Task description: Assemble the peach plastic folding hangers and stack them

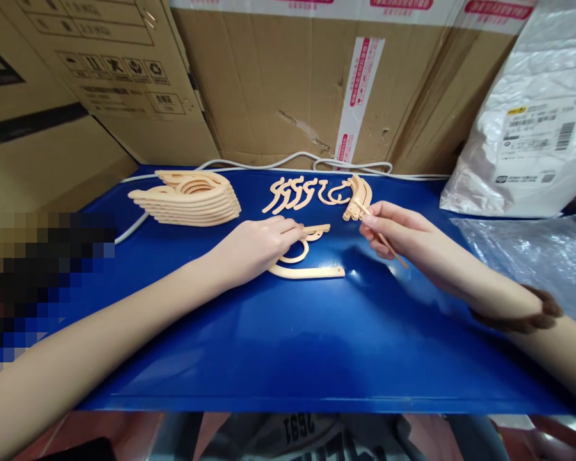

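Stick (pixel 392 248) sits between clamped fingers of the right hand (pixel 403 225); the left hand (pixel 262 244) clamps a wooden piece (pixel 319 230), best steadied against the surface (pixel 292 339).

A glossy blue table (pixel 288 346) reaches back to a large cardboard box (pixel 278 77), which bears a slanting strip of white tape (pixel 361 83) with red print; to its left stands another carton (pixel 110 38) marked with black handling symbols; a white cable (pixel 133 228) loops along the table's rear edge; on the right stands a white plastic package (pixel 484 160) with a barcoded label (pixel 540 144); clear plastic (pixel 552 256) lies before it; reddish floor tiles (pixel 93 435) show below.
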`<state>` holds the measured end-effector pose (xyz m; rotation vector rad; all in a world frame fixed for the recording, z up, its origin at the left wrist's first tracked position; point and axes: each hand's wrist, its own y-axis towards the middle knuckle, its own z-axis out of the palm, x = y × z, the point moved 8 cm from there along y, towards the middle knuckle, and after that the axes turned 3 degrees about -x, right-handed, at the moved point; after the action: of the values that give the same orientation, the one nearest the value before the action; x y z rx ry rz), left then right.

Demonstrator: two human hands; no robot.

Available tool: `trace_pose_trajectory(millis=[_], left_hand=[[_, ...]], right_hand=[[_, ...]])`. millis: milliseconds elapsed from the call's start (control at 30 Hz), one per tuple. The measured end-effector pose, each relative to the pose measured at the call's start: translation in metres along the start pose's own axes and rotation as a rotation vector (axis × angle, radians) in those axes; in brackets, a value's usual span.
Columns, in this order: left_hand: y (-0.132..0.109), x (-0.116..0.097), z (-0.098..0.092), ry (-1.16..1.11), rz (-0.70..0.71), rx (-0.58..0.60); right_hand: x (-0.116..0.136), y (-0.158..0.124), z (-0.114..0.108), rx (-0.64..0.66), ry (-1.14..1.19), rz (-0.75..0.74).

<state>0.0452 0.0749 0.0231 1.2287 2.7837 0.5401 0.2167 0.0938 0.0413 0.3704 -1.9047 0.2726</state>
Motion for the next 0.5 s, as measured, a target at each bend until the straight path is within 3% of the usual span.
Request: trace_pose_trajectory(millis=[233,367,500], left_hand=[[0.002,0.003,-0.002,-0.092,-0.036,-0.030],[0.001,0.003,-0.002,-0.136,-0.059,-0.032],[0.000,-0.005,-0.009,-0.162,-0.066,-0.089]], right_hand=[[0.016,-0.012,0.008,-0.002,-0.889,-0.315],[0.018,-0.015,0.013,0.008,-1.131,-0.443],[0.012,-0.013,0.014,0.051,-1.268,-0.441]])
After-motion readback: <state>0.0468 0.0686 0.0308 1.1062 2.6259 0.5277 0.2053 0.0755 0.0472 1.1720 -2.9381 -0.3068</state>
